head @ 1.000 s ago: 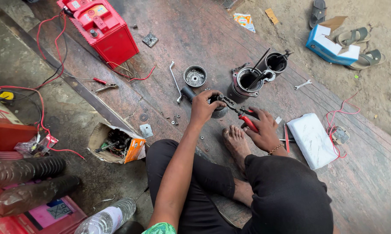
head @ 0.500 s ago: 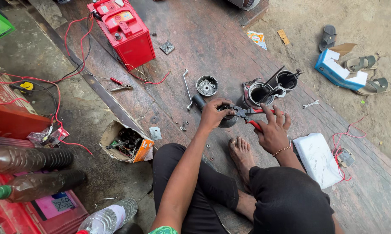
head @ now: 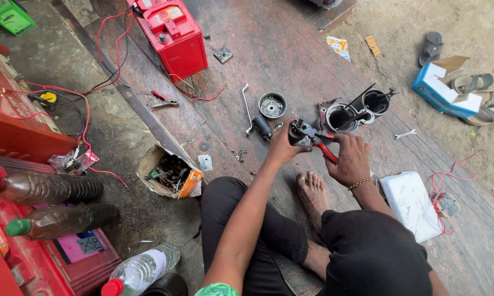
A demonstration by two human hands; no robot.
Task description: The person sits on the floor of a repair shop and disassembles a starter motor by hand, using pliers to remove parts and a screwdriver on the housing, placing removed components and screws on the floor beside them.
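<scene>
I am sitting on the wooden floor [head: 290, 49] with the red battery [head: 173, 33] as my landmark, well behind and to the left of where I am working. Nearer me than the battery, my left hand [head: 282, 147] is wrapping tight around a small dark motor part [head: 297, 133], holding it just off the floor. To the right of that, my right hand [head: 351, 159] is squeezing the red-handled pliers [head: 318, 141], whose nose is biting on the top of the part. The two hands are close together, each clamped on its own thing.

To do this well, I am judging that the left hand should be keeping the part from turning while the pliers are pulling straight, not twisting sideways, so the grip does not slip.

Counting from the battery rightward: one bent rod tool [head: 247, 108], one round metal cap [head: 272, 104], two open metal housings [head: 341, 116], one small spanner [head: 404, 134], one blue and white box [head: 443, 94], two sandals beside it and a third further back.
</scene>
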